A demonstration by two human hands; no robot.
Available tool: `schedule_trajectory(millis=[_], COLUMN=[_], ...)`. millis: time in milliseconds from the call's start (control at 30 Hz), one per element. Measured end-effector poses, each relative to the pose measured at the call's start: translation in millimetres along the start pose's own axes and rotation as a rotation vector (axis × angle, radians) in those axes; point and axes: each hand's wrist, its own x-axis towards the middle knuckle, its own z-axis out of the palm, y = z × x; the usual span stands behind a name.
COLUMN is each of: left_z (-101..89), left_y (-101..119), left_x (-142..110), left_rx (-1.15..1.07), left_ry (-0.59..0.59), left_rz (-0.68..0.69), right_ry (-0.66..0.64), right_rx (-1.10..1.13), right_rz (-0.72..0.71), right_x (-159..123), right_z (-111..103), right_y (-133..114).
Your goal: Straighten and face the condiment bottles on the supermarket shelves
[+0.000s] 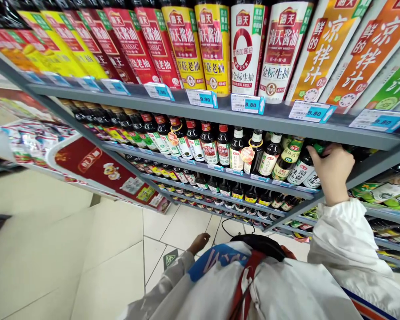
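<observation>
My right hand (336, 170) reaches onto the second shelf and is closed around the upper part of a dark soy sauce bottle (312, 180) with a white label. The thumb lies along the bottle's side, while the far fingers are partly hidden near its top. A matching bottle (299, 172) stands just to the left, beside a bottle with a yellow-green label (287, 161). Low in front of my body, my left hand (200, 243) hangs with its fingers curled in. Nothing shows in it.
Larger sauce bottles (214, 49) and orange cartons (350, 58) line the shelf above, whose grey edge (220, 114) carries price tags. More bottle rows fill the lower shelves. A red display stand (110, 173) is at left. A dark cable (225, 229) lies on the tiled floor (120, 249).
</observation>
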Motion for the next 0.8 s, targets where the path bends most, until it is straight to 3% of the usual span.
schedule_trajectory(millis=[100,200,367,433,500,633,800], left_z=[-13.2,-28.4,-35.8,-35.7,-35.0,-24.5,3.2], left_y=[4.4,39.9,160.5,213.2,259.4,324.7,365.0], left_x=[52.0,97.0,120.4,121.2,123.6,136.1,158.4], left_rx=[0.03,0.012,-0.06,-0.111,-0.156,-0.226,-0.193], left_ry=[-0.001,0.066,0.142,0.339,0.505,0.676,0.721], left_rz=[0.025,0.198,0.63,0.932,1.072,1.001,0.851], right_ry=[0.013,0.023,0.021,0.004,-0.022,-0.039,0.002], right_rx=[0.066,0.04,-0.053,-0.063,-0.062,-0.053,0.029], right_rz=[-0.077,-0.092,-0.045,-0.042,-0.047,-0.062,-0.093], right_x=[2.6,-0.1,-6.6,-7.6,-7.9,-8.1,-7.8], right_z=[2.5,3.7,1.2,-1.0,-3.3,-5.6,-0.6], right_y=[9.9,12.2,3.2,0.4,-0.9,-0.7,3.4])
